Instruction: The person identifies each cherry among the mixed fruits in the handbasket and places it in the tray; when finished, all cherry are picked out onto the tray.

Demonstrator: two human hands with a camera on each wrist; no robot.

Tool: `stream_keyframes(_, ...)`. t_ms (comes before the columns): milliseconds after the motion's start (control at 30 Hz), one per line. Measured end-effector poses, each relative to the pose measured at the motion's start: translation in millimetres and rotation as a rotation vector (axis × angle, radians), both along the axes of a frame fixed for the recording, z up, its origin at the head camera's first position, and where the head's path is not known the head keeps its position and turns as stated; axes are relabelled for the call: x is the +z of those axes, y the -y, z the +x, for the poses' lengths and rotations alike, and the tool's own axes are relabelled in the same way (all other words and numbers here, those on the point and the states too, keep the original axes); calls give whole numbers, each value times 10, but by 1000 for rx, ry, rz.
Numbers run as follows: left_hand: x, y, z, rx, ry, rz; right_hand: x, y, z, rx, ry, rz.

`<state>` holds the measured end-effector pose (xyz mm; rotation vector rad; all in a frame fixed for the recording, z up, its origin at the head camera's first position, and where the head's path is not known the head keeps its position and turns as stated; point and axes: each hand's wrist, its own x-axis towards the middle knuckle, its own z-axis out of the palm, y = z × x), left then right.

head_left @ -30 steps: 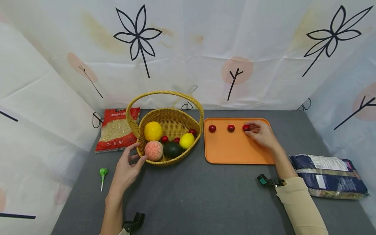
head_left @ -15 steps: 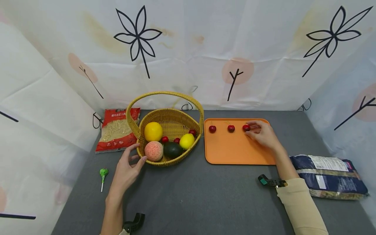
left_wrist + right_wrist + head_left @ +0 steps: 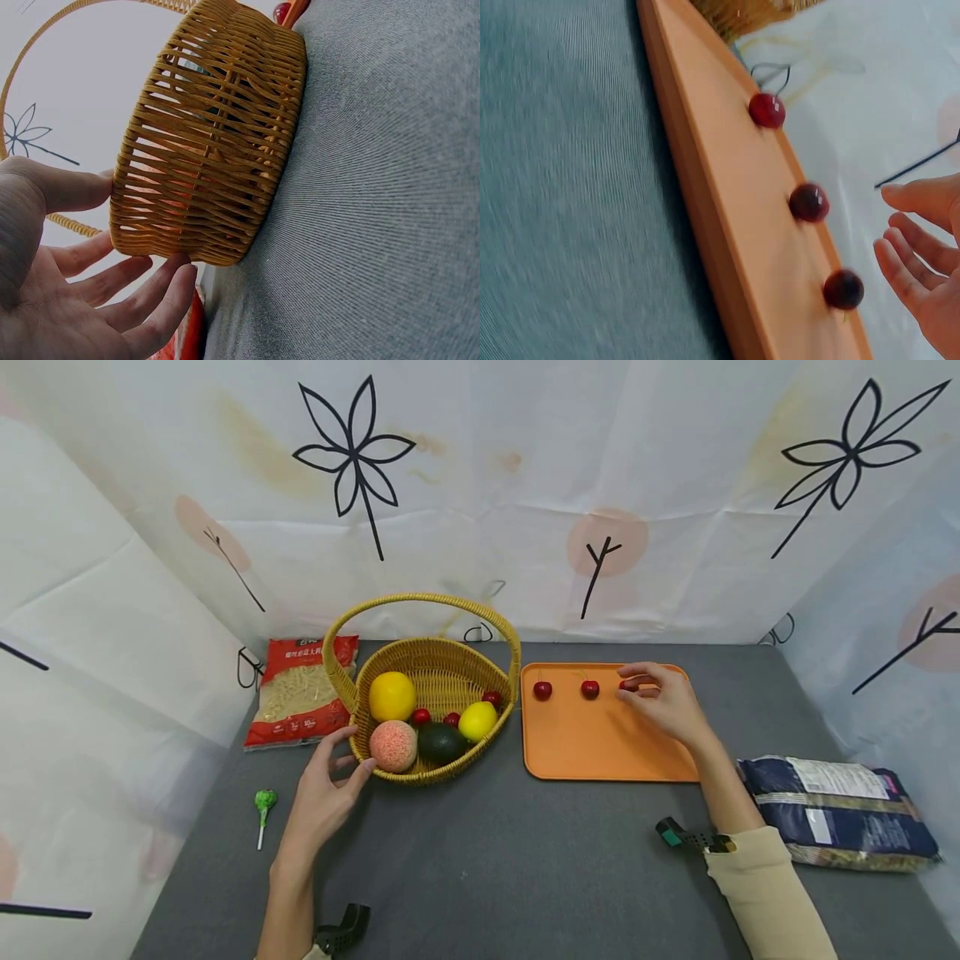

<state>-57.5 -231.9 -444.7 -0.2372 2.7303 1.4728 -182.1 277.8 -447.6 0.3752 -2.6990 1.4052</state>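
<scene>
Three cherries lie in a row along the far edge of the orange tray (image 3: pixel 585 752), which sits on the grey table (image 3: pixel 525 860) just right of the wicker basket (image 3: pixel 450 668). The right hand (image 3: pixel 663 702) hovers over the tray's far right corner, fingers relaxed and released; in the right wrist view the third cherry (image 3: pixel 844 289) rests free on the tray, just beside the fingertips (image 3: pixel 900 255) but apart from them. The left hand (image 3: pixel 326 789) is spread open against the basket's near left wall, thumb and fingertips touching the weave without gripping it. Inside the basket remain three more cherries (image 3: pixel 450 718) among a yellow-orange fruit, a peach, a lemon and a dark avocado. Judged from this layout, the transfer of cherries from basket to tray stands about half done: three placed, three left.
</scene>
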Motion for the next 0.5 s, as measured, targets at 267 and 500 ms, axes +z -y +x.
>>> stream_keyframes(267,-4,5,-1,-5,-9,1,103,287,133,145,-45,-133)
stream_keyframes(500,4,-1,-6,-4,1,0,265,639,321,264,-101,-171)
